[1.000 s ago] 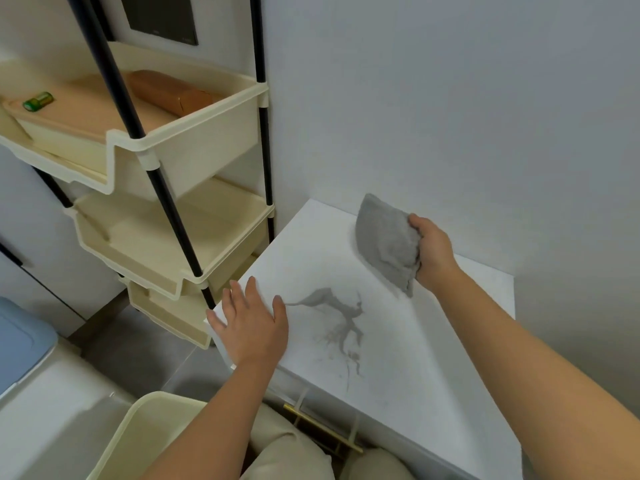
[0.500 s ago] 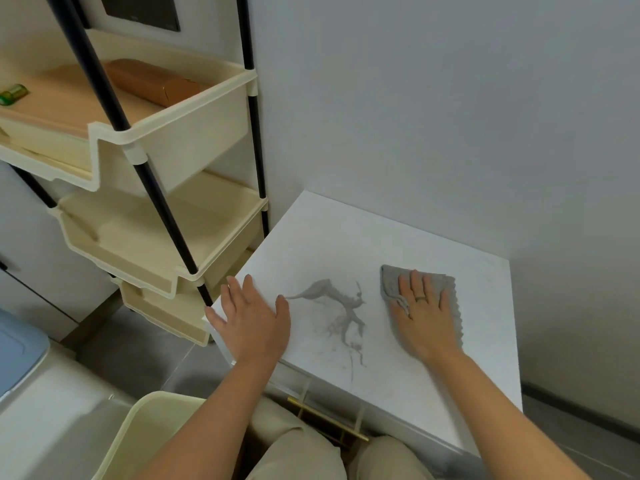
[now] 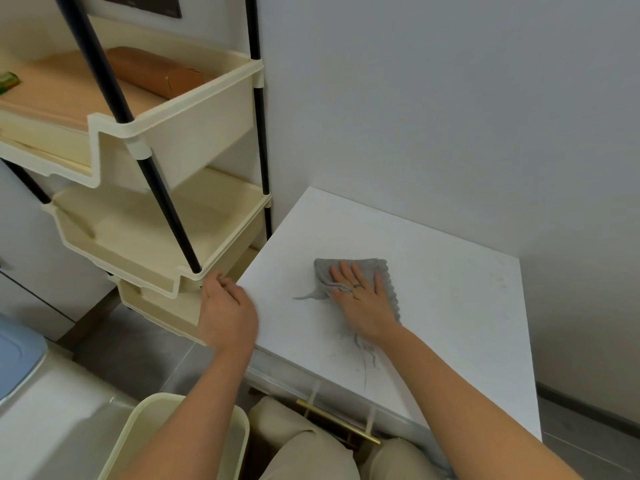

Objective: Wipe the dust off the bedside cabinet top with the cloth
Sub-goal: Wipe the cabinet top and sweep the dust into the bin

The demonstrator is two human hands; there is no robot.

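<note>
From the head view, the right hand (image 3: 363, 303) is flat, fingers spread, palm pressing the grey cloth (image 3: 360, 271) onto the white cabinet top (image 3: 450, 306), not gripping it. The cloth sits near the middle of the top, its scalloped edge showing at the hand's three o'clock. A grey dust streak (image 3: 310, 295) pokes out at the cloth's eight o'clock, with fainter smears (image 3: 363, 355) at six o'clock by the wrist. The left hand (image 3: 227, 313) rests over the cabinet's left edge, fingers loosely curled, holding nothing. At its ten o'clock stands the cream shelf rack (image 3: 166, 216).
</note>
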